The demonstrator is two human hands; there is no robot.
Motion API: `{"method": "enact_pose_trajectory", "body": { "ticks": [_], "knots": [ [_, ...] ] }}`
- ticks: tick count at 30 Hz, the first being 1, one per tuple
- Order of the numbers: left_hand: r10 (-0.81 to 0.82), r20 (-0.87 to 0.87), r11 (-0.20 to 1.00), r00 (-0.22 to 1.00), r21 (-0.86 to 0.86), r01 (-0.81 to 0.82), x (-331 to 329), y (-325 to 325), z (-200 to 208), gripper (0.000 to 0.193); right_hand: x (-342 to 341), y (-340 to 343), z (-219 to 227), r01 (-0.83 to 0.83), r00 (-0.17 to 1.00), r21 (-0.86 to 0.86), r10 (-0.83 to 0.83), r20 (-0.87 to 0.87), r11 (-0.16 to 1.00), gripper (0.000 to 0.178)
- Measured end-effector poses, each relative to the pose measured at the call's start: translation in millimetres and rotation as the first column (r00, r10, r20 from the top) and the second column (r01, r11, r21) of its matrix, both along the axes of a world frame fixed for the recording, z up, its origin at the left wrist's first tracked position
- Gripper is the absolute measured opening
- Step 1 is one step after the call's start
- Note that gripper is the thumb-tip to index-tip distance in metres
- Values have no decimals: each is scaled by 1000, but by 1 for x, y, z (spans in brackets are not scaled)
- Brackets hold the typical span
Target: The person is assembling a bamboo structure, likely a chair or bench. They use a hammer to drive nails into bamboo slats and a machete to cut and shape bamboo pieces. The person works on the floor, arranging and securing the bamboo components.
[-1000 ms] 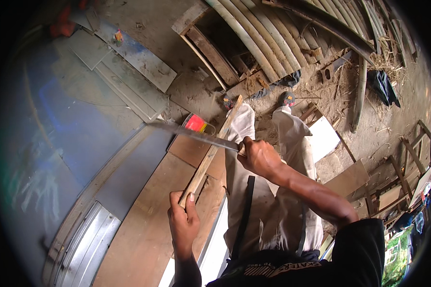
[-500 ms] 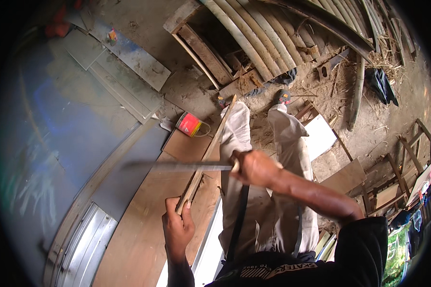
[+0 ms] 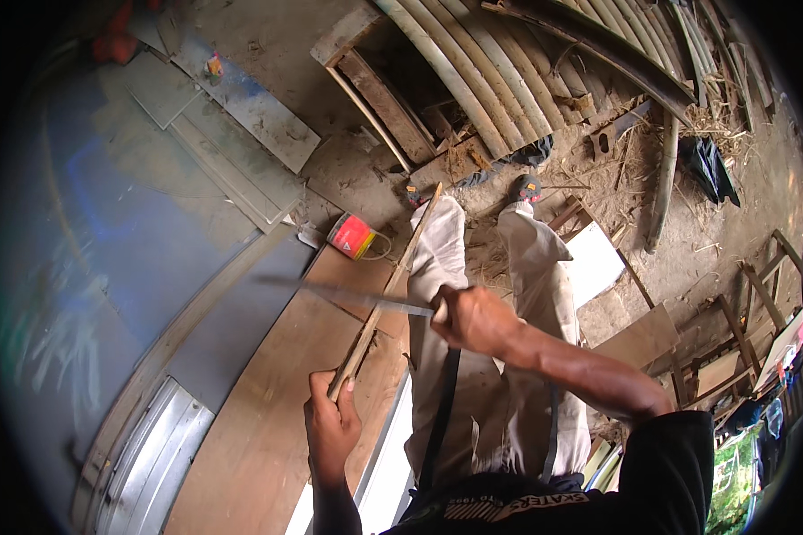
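My left hand point(image 3: 332, 426) pinches the near end of a thin wooden strip point(image 3: 417, 234) between thumb and fingers. The strip slants away to the right across the board and over my left trouser leg. In my closed right hand point(image 3: 482, 321) is the pale handle of a long-bladed knife point(image 3: 352, 296), much like a machete. Its narrow blade points left and crosses the strip about midway; motion blurs the far part. Whether the edge touches the wood, I cannot tell.
Under the strip lies a brown plywood board point(image 3: 250, 401). A red and yellow bucket point(image 3: 351, 236) stands at its far end. A large blue-grey painted surface point(image 3: 134, 241) fills the left. Long curved poles point(image 3: 473, 80) lie beyond my feet, and wooden frames point(image 3: 758, 276) stand at right.
The blade's tip has swung farther from me and slightly right, so the blade now slants. My left hand and the strip have stayed nearly in place.
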State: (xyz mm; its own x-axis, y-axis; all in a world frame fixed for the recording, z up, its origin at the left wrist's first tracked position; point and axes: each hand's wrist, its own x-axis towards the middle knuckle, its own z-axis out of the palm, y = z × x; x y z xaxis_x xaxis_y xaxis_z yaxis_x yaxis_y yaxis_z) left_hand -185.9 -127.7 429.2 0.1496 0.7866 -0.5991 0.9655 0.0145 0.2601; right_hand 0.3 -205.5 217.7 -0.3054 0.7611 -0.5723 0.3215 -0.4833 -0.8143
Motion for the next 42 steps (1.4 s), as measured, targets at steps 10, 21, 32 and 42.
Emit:
{"method": "enact_pose_trajectory", "body": {
  "ticks": [10, 21, 32, 42],
  "knots": [
    [6, 0, 1000, 1000, -6, -6, -13, -6, -6, 10, 12, -2, -23, 54, 993, 46, -58, 105, 998, 32],
    [105, 29, 993, 994, 49, -106, -20, -11, -10, 14, 28, -13, -94, 202, 887, 73, -214, 408, 977, 32],
    [647, 265, 762, 715, -260, -593, -39, -10, -17, 24, 40, -34, -103, 422, 879, -71, -389, 276, 904, 30],
    [919, 354, 266, -172, -882, -389, -52, -76, 1, 22, 30, 44, 111, 886, 284, -314, -934, -217, 343, 34]
  ]
}}
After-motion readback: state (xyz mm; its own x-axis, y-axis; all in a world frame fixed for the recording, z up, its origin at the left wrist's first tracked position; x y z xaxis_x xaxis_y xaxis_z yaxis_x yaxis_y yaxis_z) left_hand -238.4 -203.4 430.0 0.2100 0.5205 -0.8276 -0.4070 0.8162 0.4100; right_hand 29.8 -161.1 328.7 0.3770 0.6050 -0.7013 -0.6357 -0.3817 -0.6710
